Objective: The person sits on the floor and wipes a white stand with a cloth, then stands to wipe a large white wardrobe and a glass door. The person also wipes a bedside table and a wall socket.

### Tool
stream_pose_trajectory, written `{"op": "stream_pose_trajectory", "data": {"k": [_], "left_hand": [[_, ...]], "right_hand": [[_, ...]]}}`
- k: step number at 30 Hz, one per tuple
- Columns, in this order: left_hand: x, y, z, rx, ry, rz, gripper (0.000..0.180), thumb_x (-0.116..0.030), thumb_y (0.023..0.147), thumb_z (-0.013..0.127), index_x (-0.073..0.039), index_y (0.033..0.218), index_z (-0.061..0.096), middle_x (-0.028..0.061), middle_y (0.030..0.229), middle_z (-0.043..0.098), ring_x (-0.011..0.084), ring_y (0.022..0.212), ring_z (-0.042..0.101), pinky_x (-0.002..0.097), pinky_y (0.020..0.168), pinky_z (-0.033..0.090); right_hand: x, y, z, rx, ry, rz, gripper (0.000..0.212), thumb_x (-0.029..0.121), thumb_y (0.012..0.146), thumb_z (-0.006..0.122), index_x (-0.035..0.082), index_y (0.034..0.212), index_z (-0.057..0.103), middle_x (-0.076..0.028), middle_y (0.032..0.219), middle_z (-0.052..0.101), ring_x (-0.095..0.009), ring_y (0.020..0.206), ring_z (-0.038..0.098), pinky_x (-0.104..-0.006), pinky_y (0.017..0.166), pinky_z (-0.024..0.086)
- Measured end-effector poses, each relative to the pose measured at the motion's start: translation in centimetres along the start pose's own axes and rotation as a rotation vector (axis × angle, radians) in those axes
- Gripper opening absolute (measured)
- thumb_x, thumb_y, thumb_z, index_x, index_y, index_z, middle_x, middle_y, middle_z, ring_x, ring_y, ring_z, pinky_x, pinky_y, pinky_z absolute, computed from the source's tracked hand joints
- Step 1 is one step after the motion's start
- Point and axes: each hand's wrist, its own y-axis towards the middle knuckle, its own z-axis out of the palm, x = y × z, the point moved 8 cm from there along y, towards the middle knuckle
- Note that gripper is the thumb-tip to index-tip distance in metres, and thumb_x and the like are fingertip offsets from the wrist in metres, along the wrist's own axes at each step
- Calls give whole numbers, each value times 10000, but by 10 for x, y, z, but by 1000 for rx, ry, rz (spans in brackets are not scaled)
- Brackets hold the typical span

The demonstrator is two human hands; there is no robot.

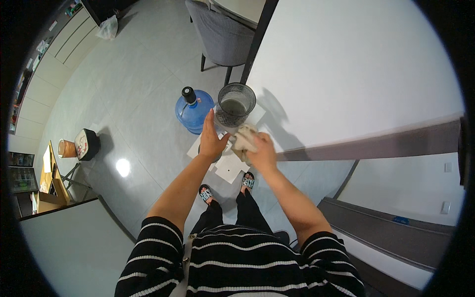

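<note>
My right hand (262, 151) is closed around a crumpled beige cloth (244, 138), held low in front of me. Beside it, my left hand (213, 138) has its fingers stretched forward and its thumb apart, and no object shows in its grasp. Below both hands is a white, flat-sided object (230, 167), largely covered by them, so its kind is unclear. Just beyond the hands stands a dark mesh wastebasket (236, 106). To its left is a large blue water jug (194, 114) with a black pump on top.
A white wall (346, 64) with a dark base strip (366, 143) rises close on my right. A grey upholstered chair (225, 39) stands ahead by a table. At left are a dark square container (87, 144), an orange-brown pot (66, 148) and a pale partition (74, 242).
</note>
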Motion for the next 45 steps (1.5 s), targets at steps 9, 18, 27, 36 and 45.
{"op": "stream_pose_trajectory", "data": {"k": [9,18,27,36,45], "left_hand": [[23,-10,-7,170,-106,-35,840,55,766,589,-37,1482,158,207,1499,287,357,1382,296,401,1119,291],[19,-7,0,220,49,-64,882,-67,739,685,26,1451,173,234,1467,305,379,1356,317,406,1115,291],[-24,46,-1,-71,1,-47,1157,-328,553,891,55,1413,219,254,1358,405,397,1259,412,440,1071,325],[18,34,-22,-196,-401,-240,989,-253,601,873,31,1361,308,193,1287,468,314,1207,465,410,994,403],[28,-20,-43,-333,-556,-274,952,-220,633,872,7,1365,307,168,1360,388,278,1254,412,398,1022,372]], "right_hand": [[37,-29,9,252,93,-53,467,114,660,689,139,1124,634,-162,1084,585,-372,1010,567,-432,881,479],[10,-36,39,448,-27,9,494,144,635,699,124,1126,647,-142,1088,577,-339,1059,566,-401,884,482],[-5,38,-67,-230,-40,163,595,112,660,700,89,1241,579,-206,1239,528,-380,1078,543,-414,895,476],[17,15,-8,569,-30,175,582,112,650,702,91,1223,605,-183,1229,549,-361,1108,547,-419,912,474],[5,132,-18,-140,2,37,585,105,675,702,81,1242,555,-158,1203,551,-390,1147,495,-438,931,452]]}}
